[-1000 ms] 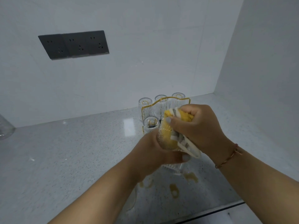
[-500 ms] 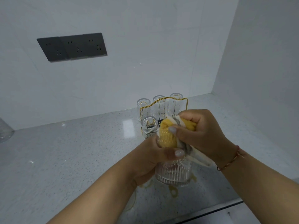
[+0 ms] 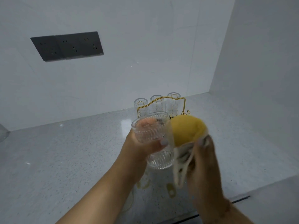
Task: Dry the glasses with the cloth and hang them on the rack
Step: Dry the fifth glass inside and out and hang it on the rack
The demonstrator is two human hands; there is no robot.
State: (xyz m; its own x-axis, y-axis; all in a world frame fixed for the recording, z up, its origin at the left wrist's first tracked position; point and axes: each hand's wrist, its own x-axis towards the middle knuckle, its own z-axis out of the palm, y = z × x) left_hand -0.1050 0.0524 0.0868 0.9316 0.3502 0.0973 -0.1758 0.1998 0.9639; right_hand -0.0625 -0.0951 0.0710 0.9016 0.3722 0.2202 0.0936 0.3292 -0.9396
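My left hand [image 3: 142, 147] grips a ribbed clear glass [image 3: 149, 129], tilted with its mouth toward me, above the counter. Just right of it, my right hand [image 3: 203, 160] holds a yellow and white cloth [image 3: 186, 131] bunched into a ball, outside the glass. Behind them stands a gold wire rack [image 3: 161, 102] with three glasses [image 3: 173, 102] upside down on its back pegs. A further ribbed glass [image 3: 160, 160] shows below my left hand, partly hidden.
The grey speckled counter [image 3: 72, 156] runs to white walls at the back and right. A dark socket panel [image 3: 68, 46] sits on the back wall. A clear container's edge [image 3: 3, 133] shows at far left. The counter's front edge [image 3: 239, 199] lies at lower right.
My right hand has pulled the cloth out of the glass and moved right. My left hand has tipped the glass so its mouth faces me.
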